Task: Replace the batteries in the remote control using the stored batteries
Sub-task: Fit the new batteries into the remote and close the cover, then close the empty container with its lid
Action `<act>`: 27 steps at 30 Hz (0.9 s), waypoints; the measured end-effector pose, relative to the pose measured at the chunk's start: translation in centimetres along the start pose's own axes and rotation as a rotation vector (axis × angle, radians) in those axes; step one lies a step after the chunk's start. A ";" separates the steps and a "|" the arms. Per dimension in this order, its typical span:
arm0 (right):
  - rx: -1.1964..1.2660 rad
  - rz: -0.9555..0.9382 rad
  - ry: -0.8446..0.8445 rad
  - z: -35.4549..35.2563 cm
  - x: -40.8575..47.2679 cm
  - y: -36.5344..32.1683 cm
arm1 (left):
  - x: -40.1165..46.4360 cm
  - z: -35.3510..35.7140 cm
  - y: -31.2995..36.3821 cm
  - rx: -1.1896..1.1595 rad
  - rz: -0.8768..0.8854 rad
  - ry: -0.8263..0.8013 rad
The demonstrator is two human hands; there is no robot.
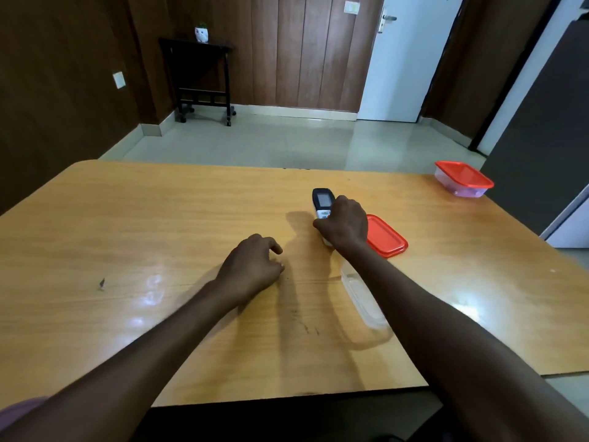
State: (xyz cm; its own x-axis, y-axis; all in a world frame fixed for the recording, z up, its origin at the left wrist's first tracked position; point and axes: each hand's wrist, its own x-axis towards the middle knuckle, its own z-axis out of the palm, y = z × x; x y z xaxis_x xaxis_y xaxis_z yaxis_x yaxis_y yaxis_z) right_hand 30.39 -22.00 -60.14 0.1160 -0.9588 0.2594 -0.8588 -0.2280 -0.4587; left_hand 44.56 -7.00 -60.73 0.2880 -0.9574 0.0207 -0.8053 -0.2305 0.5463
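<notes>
**Right hand on the remote**

The right hand has its grip wrapped over the lower half of the remote, which lies on the bench, screen end pointing away. The left hand rests knuckles-up on the glossy wood-grain top, fingers loosely curled, holding nothing. Both forearms reach forward. A flat red lid lies just right of the remote; a clear plastic tub sits partly under the right forearm.
</notes>
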 end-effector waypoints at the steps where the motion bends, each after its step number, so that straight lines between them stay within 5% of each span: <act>1: 0.001 0.029 -0.009 0.2 0.7 0.1 | 0.1 0.2 -0.1 0.063 0.019 -0.020; 19: -0.014 0.058 0.040 -1.1 3.2 4.2 | 0.4 0.6 -0.3 0.265 0.099 -0.043; 27: -0.157 0.213 -0.272 -3.9 2.7 10.1 | -0.3 0.7 0.3 0.274 0.102 -0.038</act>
State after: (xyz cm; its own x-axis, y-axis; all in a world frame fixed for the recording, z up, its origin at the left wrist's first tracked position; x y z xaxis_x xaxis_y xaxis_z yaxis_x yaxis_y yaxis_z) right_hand 20.04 -26.20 -60.78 0.0369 -0.9967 -0.0722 -0.9416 -0.0104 -0.3367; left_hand 43.92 -6.93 -61.15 0.1830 -0.9827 0.0301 -0.9406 -0.1661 0.2960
